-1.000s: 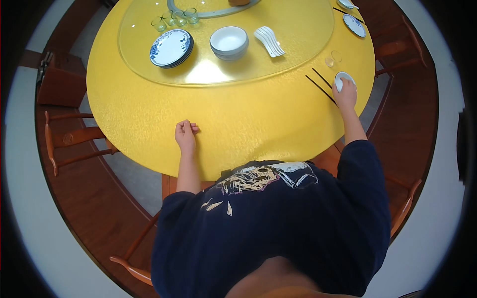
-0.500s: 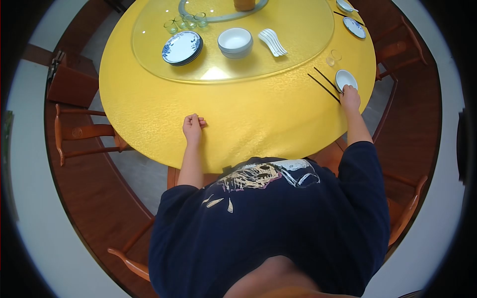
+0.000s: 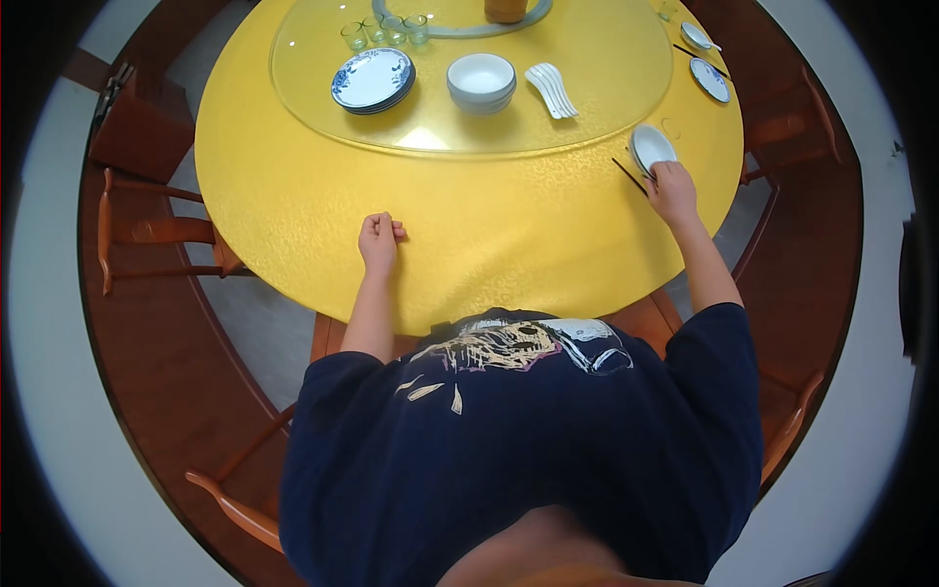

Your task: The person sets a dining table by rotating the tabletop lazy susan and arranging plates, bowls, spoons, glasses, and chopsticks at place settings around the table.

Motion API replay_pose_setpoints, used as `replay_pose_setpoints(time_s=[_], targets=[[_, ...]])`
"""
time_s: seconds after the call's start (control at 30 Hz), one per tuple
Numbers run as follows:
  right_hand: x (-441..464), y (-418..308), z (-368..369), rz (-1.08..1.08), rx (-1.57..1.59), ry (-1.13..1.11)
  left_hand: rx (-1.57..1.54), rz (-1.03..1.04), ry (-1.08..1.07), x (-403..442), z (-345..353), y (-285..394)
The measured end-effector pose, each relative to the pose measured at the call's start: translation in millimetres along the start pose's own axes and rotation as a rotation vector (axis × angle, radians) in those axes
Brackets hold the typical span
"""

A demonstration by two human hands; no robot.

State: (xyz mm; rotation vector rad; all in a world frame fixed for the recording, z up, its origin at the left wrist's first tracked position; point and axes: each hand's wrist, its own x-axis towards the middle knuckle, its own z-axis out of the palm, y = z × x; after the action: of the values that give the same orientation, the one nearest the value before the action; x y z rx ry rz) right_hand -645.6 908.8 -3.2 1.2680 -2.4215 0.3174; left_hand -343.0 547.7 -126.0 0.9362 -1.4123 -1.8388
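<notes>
My right hand [image 3: 673, 194] grips the near rim of a small white bowl [image 3: 651, 147], which is tilted above the right part of the yellow-covered table [image 3: 509, 205]. Dark chopsticks [image 3: 628, 175] lie just left of that hand, partly covered by the bowl and fingers. A clear glass [image 3: 671, 127] shows faintly behind the bowl. My left hand [image 3: 380, 241] rests over the near left of the table, its fingers loosely curled in with nothing visible in them.
The glass turntable [image 3: 323, 132] carries stacked blue-patterned plates [image 3: 372, 78], stacked bowls [image 3: 481, 83], white spoons [image 3: 552, 90] and several green glasses [image 3: 385, 31]. Another setting with a plate [image 3: 710, 80] and bowl [image 3: 695, 36] sits at the far right. Wooden chairs [image 3: 161, 231] surround the table.
My right hand has moved left and up with the bowl, which is now tilted and covers part of the chopsticks. My left hand has barely moved. The view has shifted slightly.
</notes>
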Motion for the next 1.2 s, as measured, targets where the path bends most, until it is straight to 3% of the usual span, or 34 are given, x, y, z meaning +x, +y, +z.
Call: replay_pose_setpoints(time_s=[0.27, 0.47, 1.2], targets=[[110, -78, -10, -0.375, 0.127, 0.173, -0.021, -0.007, 0.021, 0, 0, -1], [173, -114, 20, -0.538, 0.109, 0.14, -0.033, 0.007, 0.019, 1, -2, -3], [218, -135, 65, -0.572, -0.034, -0.049, -0.007, 0.03, 0.023, -2, 1, 0]])
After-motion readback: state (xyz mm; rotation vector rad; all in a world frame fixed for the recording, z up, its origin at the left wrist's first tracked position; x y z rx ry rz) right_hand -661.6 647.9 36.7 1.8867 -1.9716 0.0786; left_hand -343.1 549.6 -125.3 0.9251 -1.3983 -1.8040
